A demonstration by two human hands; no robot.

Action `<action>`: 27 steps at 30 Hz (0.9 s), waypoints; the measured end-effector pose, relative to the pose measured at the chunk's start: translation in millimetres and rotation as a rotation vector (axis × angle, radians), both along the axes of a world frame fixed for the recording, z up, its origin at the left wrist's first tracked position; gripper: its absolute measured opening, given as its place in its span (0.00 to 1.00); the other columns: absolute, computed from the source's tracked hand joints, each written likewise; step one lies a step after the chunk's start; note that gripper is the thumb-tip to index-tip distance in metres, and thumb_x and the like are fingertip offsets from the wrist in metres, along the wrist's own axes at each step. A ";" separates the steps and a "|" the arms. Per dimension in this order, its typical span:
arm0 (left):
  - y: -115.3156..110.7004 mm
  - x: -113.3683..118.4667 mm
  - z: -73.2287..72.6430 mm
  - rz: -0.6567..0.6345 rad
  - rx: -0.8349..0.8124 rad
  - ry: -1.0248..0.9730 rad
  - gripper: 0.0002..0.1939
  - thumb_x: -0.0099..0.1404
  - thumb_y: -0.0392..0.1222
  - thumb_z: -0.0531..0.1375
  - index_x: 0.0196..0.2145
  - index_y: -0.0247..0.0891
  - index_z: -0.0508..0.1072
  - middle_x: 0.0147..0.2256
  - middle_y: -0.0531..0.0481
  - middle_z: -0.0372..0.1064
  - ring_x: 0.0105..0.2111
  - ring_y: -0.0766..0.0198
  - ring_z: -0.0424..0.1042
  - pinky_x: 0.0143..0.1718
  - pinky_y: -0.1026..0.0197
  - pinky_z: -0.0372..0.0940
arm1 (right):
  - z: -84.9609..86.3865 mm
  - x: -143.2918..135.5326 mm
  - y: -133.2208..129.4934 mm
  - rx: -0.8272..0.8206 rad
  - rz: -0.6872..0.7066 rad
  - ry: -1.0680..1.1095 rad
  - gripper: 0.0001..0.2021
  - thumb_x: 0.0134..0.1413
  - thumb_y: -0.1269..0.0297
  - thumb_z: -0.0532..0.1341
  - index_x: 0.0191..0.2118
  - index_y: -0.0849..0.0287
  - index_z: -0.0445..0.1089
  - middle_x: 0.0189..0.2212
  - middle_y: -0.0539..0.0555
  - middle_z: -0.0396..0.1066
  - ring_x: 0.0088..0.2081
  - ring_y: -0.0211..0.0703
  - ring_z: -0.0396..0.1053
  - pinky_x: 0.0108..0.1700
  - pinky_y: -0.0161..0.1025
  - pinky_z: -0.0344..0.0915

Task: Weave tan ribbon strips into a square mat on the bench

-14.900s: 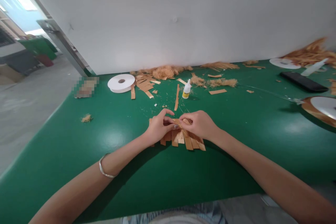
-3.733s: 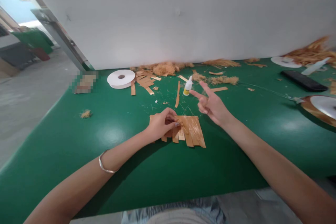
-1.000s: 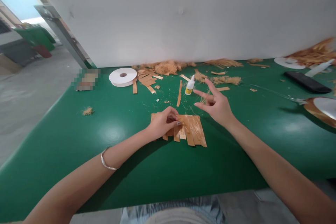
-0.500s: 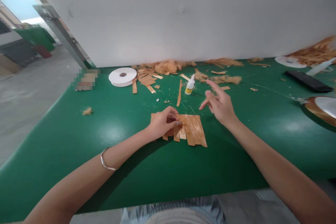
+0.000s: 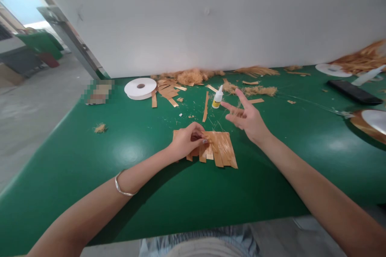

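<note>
My left hand (image 5: 187,140), with a silver bangle on its wrist, pinches the upper middle of a panel of tan ribbon strips (image 5: 223,148) lying on the table. Its strips hang side by side with uneven lower ends, and the hand covers much of the left half. Above and right of the panel, my right hand (image 5: 250,120) hovers with thumb and fingers spread. Its fingertips come close to a small white glue bottle (image 5: 217,98) with a yellow label, standing upright; I cannot tell whether they touch. Thin fibres show around the fingers.
Behind the hands lie cut tan strips (image 5: 167,91), frayed fibre (image 5: 193,76) and a white ribbon spool (image 5: 140,87). A black phone-like object (image 5: 354,92) and a brown ribbon reel (image 5: 369,126) are at the right. A fibre tuft (image 5: 100,127) sits left on the green table (image 5: 144,213).
My right hand has moved slightly left toward the glue bottle, its fingers spreading wider. My left hand and the strip panel stay where they were.
</note>
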State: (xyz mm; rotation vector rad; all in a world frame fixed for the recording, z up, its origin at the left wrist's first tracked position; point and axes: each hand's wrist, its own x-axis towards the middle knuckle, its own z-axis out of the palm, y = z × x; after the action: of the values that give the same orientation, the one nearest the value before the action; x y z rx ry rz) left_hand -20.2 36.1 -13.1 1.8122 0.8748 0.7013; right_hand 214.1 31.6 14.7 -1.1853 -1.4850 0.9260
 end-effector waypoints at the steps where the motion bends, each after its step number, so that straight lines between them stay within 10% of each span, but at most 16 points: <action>1: 0.2 -0.1 -0.6 -0.003 0.002 -0.002 0.10 0.61 0.40 0.61 0.38 0.40 0.62 0.34 0.51 0.73 0.38 0.62 0.76 0.44 0.55 0.71 | -0.3 -1.1 -1.9 0.053 -0.018 -0.087 0.47 0.48 0.57 0.65 0.68 0.42 0.36 0.52 0.57 0.70 0.19 0.33 0.57 0.19 0.37 0.53; 10: 0.3 0.0 1.1 -0.001 0.007 0.017 0.10 0.61 0.40 0.61 0.38 0.40 0.62 0.34 0.51 0.73 0.38 0.62 0.76 0.44 0.55 0.71 | -6.5 -1.7 -5.1 0.456 -0.362 -0.731 0.36 0.57 0.61 0.58 0.68 0.49 0.42 0.38 0.54 0.78 0.16 0.36 0.60 0.18 0.35 0.57; 19: 0.8 0.2 -0.4 0.006 -0.002 -0.007 0.10 0.60 0.39 0.61 0.37 0.40 0.62 0.34 0.51 0.73 0.38 0.62 0.76 0.44 0.55 0.71 | 3.9 -1.6 -2.6 0.026 -0.276 -0.046 0.34 0.55 0.47 0.58 0.64 0.57 0.54 0.14 0.48 0.68 0.13 0.35 0.54 0.16 0.35 0.50; 27: 0.3 -0.3 2.0 -0.004 0.026 0.010 0.10 0.60 0.39 0.60 0.38 0.40 0.62 0.34 0.51 0.73 0.38 0.62 0.75 0.44 0.55 0.71 | 6.0 4.5 3.7 -0.281 0.036 0.464 0.29 0.57 0.45 0.55 0.59 0.54 0.61 0.23 0.49 0.73 0.12 0.28 0.41 0.17 0.34 0.46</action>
State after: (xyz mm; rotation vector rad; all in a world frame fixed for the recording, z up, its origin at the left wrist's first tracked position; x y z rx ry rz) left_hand -20.5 36.4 -11.2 1.8419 0.8722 0.7043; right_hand 218.6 35.3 20.7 -1.0468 -1.0279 1.3624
